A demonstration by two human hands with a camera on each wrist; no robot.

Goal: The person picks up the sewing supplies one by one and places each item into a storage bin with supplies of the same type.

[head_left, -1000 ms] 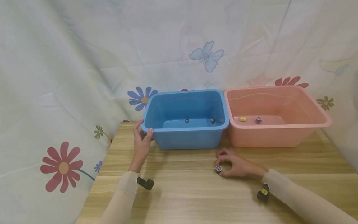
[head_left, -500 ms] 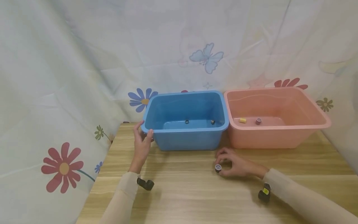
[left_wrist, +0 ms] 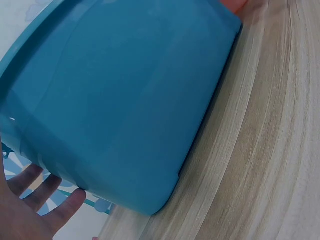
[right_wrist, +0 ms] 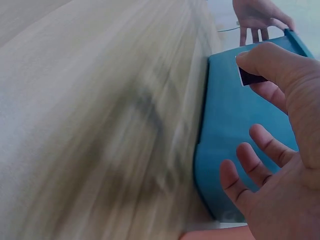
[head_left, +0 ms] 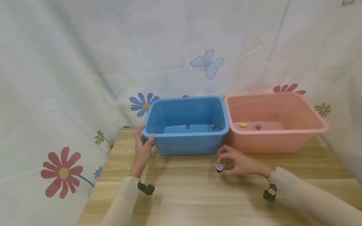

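My right hand [head_left: 236, 161] pinches a small dark cylinder [head_left: 219, 168] with a pale, ringed end between thumb and index finger, in front of the blue tub [head_left: 188, 144]. In the right wrist view the cylinder [right_wrist: 250, 77] overlaps the tub's wall, and the other fingers are spread and hold nothing. My left hand [head_left: 142, 152] holds the blue tub's near left corner, thumb at the front rim. Its fingers [left_wrist: 65, 207] lie along the end wall in the left wrist view. Two small ring-like pieces, one dark [head_left: 188, 126] and one brownish [head_left: 213, 127], lie inside the blue tub.
A pink tub [head_left: 271, 141] stands against the blue one on the right. In it lie a yellow cylinder [head_left: 243, 125] and a greyish-purple one [head_left: 258, 126]. Both tubs stand at the back of a wooden table [head_left: 181, 194], before a flowered curtain [head_left: 85, 78].
The right hand has lifted slightly with the dark cylinder. The left hand keeps its place on the blue tub. The head view has tilted up a little.
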